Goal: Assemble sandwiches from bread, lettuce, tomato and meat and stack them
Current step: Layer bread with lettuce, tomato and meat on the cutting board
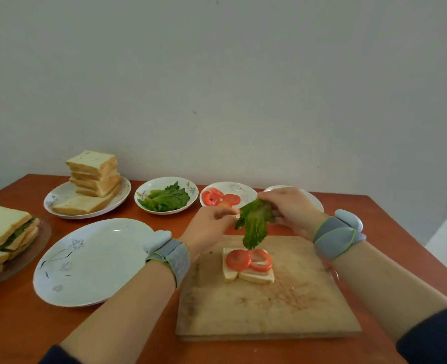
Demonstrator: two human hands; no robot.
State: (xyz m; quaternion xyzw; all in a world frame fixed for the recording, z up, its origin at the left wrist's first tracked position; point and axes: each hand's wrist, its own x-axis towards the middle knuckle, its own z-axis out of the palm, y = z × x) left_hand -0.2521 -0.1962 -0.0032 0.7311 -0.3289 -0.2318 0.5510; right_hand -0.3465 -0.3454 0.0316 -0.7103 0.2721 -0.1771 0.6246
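Pinching one leaf by its top edge, both hands on it: left hand at the left corner, thumb and fingertips closed on it; right hand at the right corner, fingers curled over the edge. Held up in the air, hanging tip down over the board. Lower tip just above the food below, touching or not impossible to tell.

Directly under: one slice of bread, flat on the far half of the board. On it, two tomato rounds side by side and touching, the right one ring-like with a pale middle. Under the rounds, a pale layer, nature unclear.

Two grey bands, one per wrist: left band, right band.

Just left of the board, beside the left forearm, one big plate, white.

Along the far side of the table, four white dishes in a row. From the left:
- Bread plate with one bread stack of roughly six slices, plus one more slice lying flat in front.
- Bowl with several lettuce leaves, not countable.
- Tomato plate with at least three slices.
- Last plate, mostly hidden behind the right hand, contents unseen.

At the far left, one glass plate under a pile of sandwiches, cut by the frame edge, at least two.
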